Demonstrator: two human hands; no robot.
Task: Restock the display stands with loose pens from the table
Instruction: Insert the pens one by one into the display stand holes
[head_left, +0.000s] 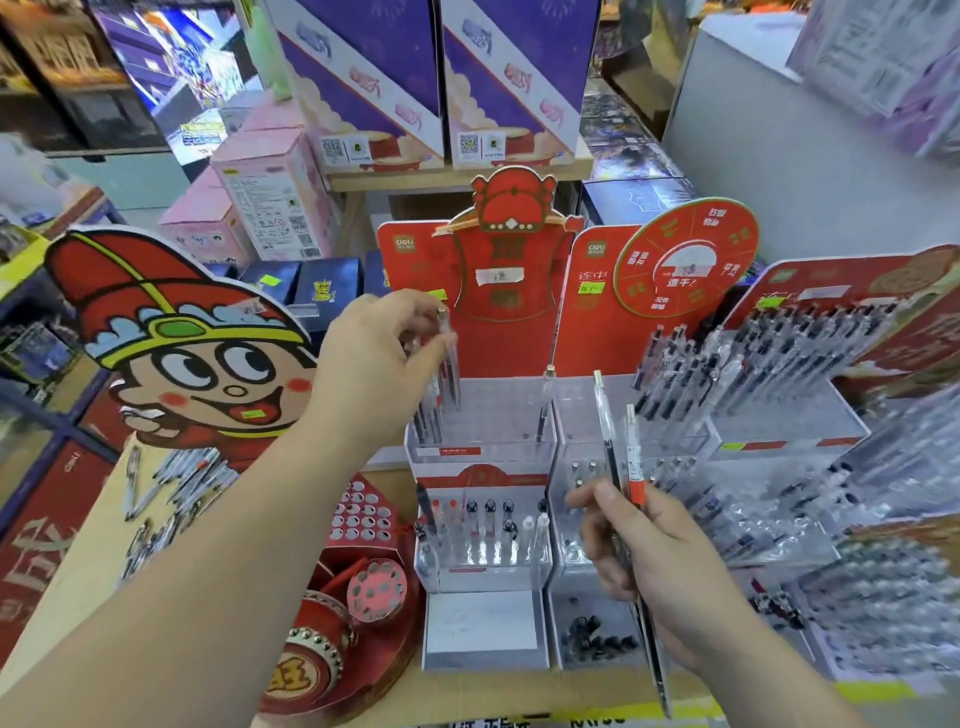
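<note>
Closest to us, our right hand (660, 551) grips two pens (604, 426) upright, over the lower trays. Loose pens (176, 483) lie scattered on the table (88, 582) off to the left. Further out, our left hand (374, 374) pinches a clear pen (450, 358) over the top tier of the display stand (483, 447).

We see our left hand (363, 374) and right hand (665, 556) bare, with forearms (208, 545) uncovered down to the frame's edge.
</note>
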